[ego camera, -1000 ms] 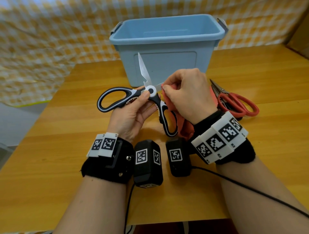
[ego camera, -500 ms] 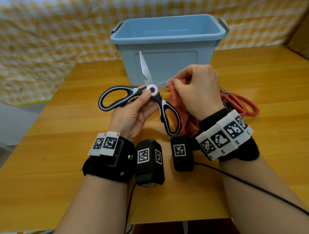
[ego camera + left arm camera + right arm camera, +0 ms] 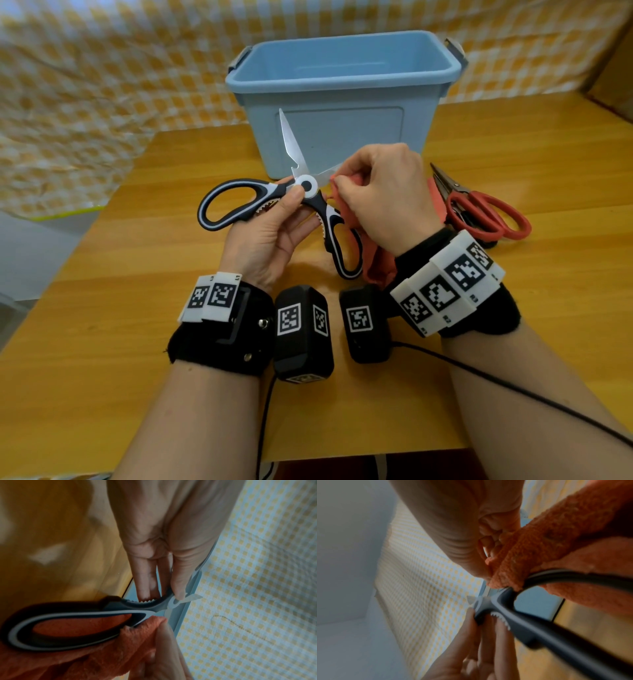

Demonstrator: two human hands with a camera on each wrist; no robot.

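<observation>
My left hand [image 3: 270,233] pinches the kitchen scissors [image 3: 306,185] at the pivot, thumb on top and fingers beneath the toothed notch. This holds them clear of the table [image 3: 102,308]. My right hand [image 3: 387,192] grasps the orange cloth [image 3: 344,209], pinching it over one blade just past the pivot.

Hazard: the blades stand wide open. If the cloth slips or bunches thin, my fingertips could meet a bare edge. A slack pinch at the pivot could let the halves swing.

Orientation: one half's long axis runs from the near handle loop to the free blade, which points away from me, its tip before the blue bin [image 3: 342,102]. The other half runs left to right, with its blade in the cloth.
</observation>
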